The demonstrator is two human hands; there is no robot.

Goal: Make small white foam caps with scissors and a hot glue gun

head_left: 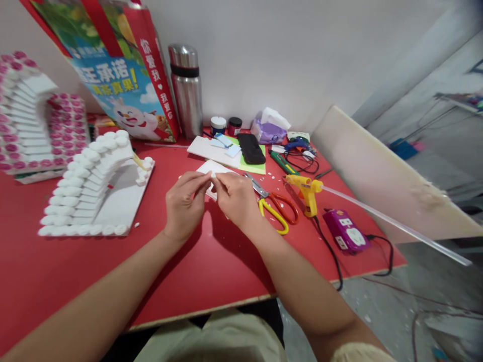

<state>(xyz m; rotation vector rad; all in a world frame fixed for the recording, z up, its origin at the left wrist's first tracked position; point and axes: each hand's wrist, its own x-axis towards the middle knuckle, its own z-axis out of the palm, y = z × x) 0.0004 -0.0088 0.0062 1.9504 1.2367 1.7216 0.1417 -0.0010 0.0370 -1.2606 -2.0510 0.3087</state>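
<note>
My left hand (pixel 185 202) and my right hand (pixel 237 197) meet at the fingertips above the red table. Both are closed in a pinch on a small white piece (pixel 213 175), mostly hidden by the fingers. Under and behind them lies a white sheet (pixel 209 167). Just right of my right hand are scissors (pixel 267 197) with one yellow and one orange-red handle. To the left stands a white model staircase (pixel 87 187) edged with round white pieces, on a white base.
A yellow glue gun (pixel 307 192) with a long clear stick jutting right stands beside a purple power socket (pixel 347 232). Behind are a steel flask (pixel 186 90), a black phone (pixel 251 149), a tissue pack (pixel 268 128), a large bag (pixel 124 75) and a pink-and-white staircase model (pixel 35 120).
</note>
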